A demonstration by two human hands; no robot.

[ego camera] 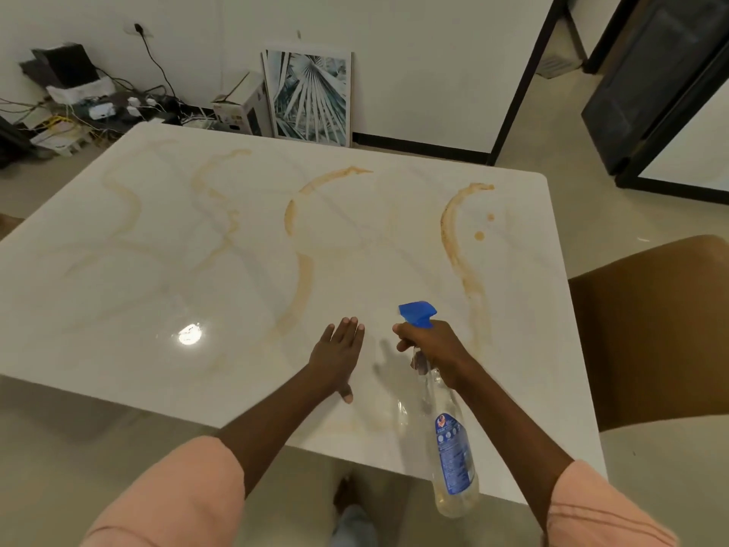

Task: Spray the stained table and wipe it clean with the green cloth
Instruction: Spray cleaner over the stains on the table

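A white marble table [157, 294] fills the view, marked by several long brown stain streaks [465, 262]. My right hand [430, 349] grips the neck of a clear spray bottle [449, 448] with a blue label; its blue nozzle [418, 313] points away over the table. The bottle hangs tilted above the near right part of the tabletop. My left hand [339, 353] lies flat on the table with straight fingers, just left of the bottle. No green cloth is in view.
A brown chair [662, 329] stands at the table's right side. Beyond the far edge, a framed leaf picture [311, 96] leans on the wall beside a cardboard box [240, 108] and a tangle of cables and devices [86, 108] on the floor.
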